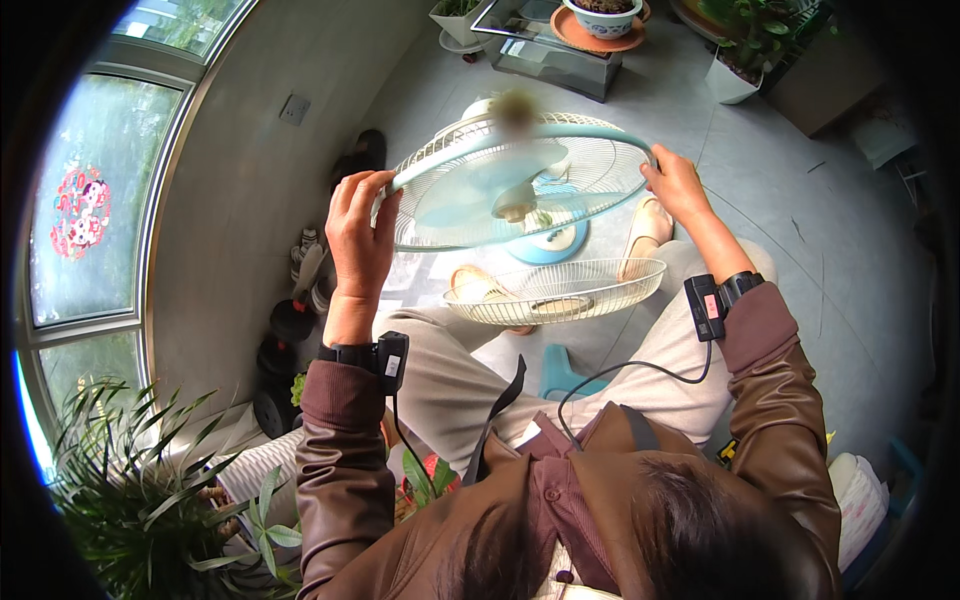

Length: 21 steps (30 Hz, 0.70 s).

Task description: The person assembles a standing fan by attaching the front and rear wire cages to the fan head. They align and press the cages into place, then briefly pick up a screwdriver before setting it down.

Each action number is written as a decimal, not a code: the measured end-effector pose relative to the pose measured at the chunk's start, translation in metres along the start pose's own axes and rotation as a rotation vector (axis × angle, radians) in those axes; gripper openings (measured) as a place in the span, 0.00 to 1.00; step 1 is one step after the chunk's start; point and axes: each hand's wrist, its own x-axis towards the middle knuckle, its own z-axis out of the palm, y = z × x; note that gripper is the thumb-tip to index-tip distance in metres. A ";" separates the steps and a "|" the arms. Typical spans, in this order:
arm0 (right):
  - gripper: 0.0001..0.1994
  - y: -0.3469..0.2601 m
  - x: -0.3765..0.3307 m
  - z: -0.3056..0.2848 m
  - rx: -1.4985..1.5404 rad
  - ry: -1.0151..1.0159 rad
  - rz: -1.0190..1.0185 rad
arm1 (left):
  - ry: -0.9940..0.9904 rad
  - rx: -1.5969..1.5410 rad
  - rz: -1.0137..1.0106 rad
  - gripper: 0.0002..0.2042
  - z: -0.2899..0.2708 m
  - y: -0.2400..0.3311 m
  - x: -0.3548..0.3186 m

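A fan with see-through pale blue blades [462,198] stands in front of me, a brownish hub piece [515,205] at their centre. Around its cream wire rear cage [600,185] runs a light blue rim ring [450,158]. My left hand [360,220] closes on the ring's left side, fingers over the top. On the opposite side, my right hand [680,185] pinches the same ring between thumb and fingers. A loose cream wire front grille [625,287] lies between my knees, below the blades. Under the fan shows its round blue base [560,246].
Potted plants stand at the left [140,490] and far right [735,80]. Beyond the fan is a glass tank [555,65] with a flowerpot [603,22] above it. Dark dumbbell-like weights [290,320] line the left wall. Cables run from my wrist devices.
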 end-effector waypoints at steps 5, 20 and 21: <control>0.11 -0.004 -0.003 -0.002 -0.014 -0.005 0.001 | 0.010 -0.062 0.070 0.12 0.006 0.013 0.012; 0.07 0.001 -0.003 -0.002 -0.027 0.000 -0.040 | 0.085 0.009 0.317 0.08 0.035 0.036 0.042; 0.07 0.000 -0.004 -0.003 -0.032 -0.008 -0.041 | 0.104 0.023 0.338 0.08 0.036 0.035 0.041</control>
